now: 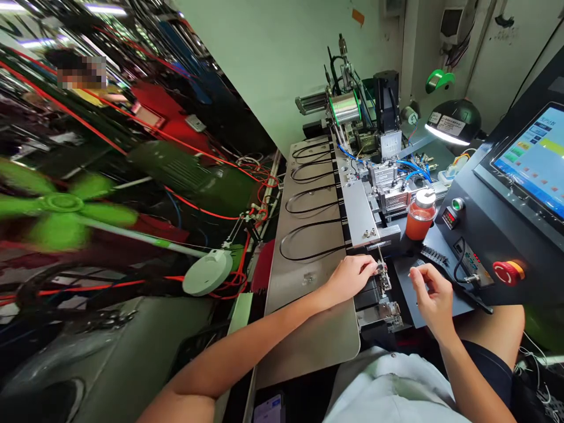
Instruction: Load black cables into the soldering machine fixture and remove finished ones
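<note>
My left hand reaches over the metal plate, its thumb and fingers pinched together at a small metal clamp fixture on the machine's rail. What lies between those fingertips is too small to make out. To the right, my right hand is raised over the dark machine base, fingers curled and thumb against the index finger. Anything held there is hidden. Just beyond it lies a black brush. A second metal fixture sits nearer my body. Several black cable loops extend from the rail across the plate.
A jar of orange-red liquid stands behind the brush. Farther back are a solder wire spool and a lamp. At right are a touchscreen and a red emergency stop button. A green fan and another person appear left.
</note>
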Demonstrator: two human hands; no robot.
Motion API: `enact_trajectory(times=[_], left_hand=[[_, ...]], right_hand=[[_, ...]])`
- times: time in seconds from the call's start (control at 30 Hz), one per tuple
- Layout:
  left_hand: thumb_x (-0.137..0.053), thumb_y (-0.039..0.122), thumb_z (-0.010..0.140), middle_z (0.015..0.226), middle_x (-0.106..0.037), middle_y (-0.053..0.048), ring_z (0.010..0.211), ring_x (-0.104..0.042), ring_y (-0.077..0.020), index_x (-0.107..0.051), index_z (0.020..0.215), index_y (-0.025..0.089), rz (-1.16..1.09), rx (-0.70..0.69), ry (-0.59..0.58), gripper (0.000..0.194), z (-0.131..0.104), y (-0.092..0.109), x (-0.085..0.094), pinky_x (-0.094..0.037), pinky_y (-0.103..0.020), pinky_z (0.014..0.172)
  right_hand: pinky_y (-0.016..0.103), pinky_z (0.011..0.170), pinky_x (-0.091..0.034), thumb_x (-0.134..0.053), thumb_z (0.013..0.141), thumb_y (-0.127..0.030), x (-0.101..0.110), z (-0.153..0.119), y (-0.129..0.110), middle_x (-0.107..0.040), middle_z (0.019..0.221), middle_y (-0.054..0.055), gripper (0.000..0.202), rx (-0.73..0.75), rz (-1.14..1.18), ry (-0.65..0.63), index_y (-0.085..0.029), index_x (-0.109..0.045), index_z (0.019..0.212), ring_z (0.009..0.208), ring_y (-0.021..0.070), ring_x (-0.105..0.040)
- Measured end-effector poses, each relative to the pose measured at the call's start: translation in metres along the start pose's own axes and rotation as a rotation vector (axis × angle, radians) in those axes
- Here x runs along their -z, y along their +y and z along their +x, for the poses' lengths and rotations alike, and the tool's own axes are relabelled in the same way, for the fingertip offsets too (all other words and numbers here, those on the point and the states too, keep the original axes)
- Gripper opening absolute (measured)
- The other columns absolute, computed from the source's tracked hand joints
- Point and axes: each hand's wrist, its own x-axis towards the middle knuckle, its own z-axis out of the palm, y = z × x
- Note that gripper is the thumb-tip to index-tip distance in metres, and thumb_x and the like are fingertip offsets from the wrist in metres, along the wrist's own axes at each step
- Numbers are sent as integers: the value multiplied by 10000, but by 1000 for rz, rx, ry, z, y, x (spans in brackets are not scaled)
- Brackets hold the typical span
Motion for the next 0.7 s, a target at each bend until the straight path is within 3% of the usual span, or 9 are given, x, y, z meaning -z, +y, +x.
enact_trajectory(times=[0.27,0.53,0.7], left_hand=[[-439,203,863,727,-687,-2,620,-563,-128,-673,693,172,71,23,6,290,3,4,-1,-378,-230,618],[-450,176,846,683,-675,-9,603,-552,-122,-660,669,160,112,21,-6,275,7,4,-4,-363,-232,592],[-446,178,854,673,-665,-23,616,-557,-129,-646,661,152,140,13,-4,280,9,4,-5,-373,-240,603]], right_hand=[[237,520,-325,-497,896,-356,0,1,6,-451,572,-40,270,-1,-15,-20,-190,-522,685,517,100,-397],[236,546,-329,-397,929,-376,-15,18,18,-461,629,-34,290,-26,-58,-294,-199,-488,719,570,110,-425],[231,536,-300,-375,937,-383,-33,26,22,-387,599,-54,315,-7,-49,-334,-204,-404,680,551,97,-365]])
